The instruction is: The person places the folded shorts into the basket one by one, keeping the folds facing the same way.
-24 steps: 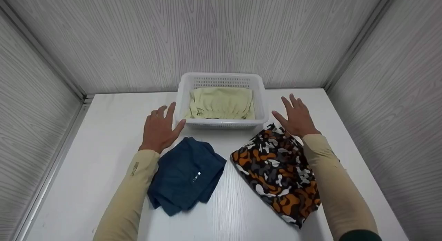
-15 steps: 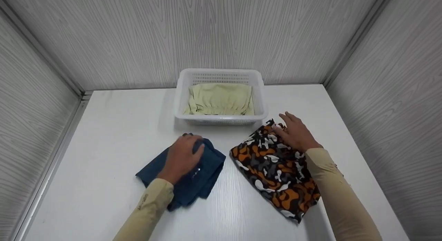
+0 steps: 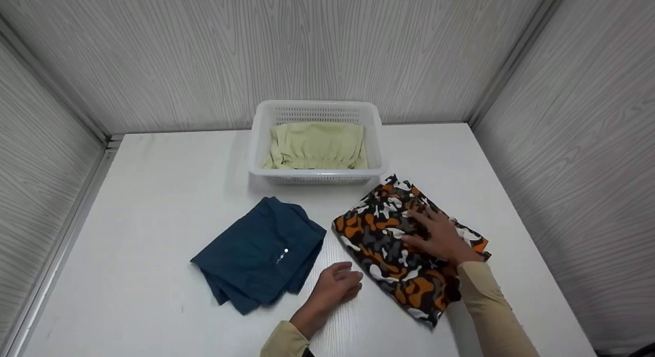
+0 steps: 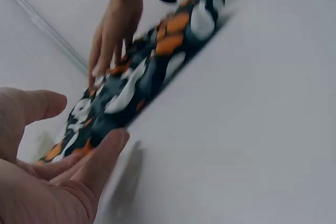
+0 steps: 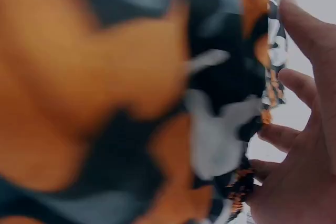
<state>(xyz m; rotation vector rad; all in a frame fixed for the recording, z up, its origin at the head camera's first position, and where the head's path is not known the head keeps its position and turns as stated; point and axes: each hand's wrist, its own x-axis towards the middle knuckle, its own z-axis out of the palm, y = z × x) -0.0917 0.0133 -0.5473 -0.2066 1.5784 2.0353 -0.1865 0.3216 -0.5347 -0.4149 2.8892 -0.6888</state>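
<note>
In the head view a folded camouflage-print garment [image 3: 381,244], orange, black, grey and white, lies at a slant on the right of the table. My right hand [image 3: 440,237] rests on its upper right part with fingers spread; the right wrist view has this hand [image 5: 299,129] along the cloth's gathered edge. My left hand [image 3: 332,290] hovers off the garment's lower left edge, fingers loosely bent around nothing. Seen from the left wrist, its thumb and fingers [image 4: 107,156] stand apart close to the cloth's side. A dark blue folded garment [image 3: 250,260] with a small light print lies untouched left of that hand.
At the back of the white table [image 3: 148,193] stands a white perforated plastic basket [image 3: 320,174] with a folded pale yellow-green garment [image 3: 317,142] inside. Grey wood-grain panels [image 3: 307,50] enclose the back and both sides.
My left hand has left the blue garment, now spread further left, and moved right toward the camouflage one. My right hand has come down onto the camouflage garment, whose right side now shows wider.
</note>
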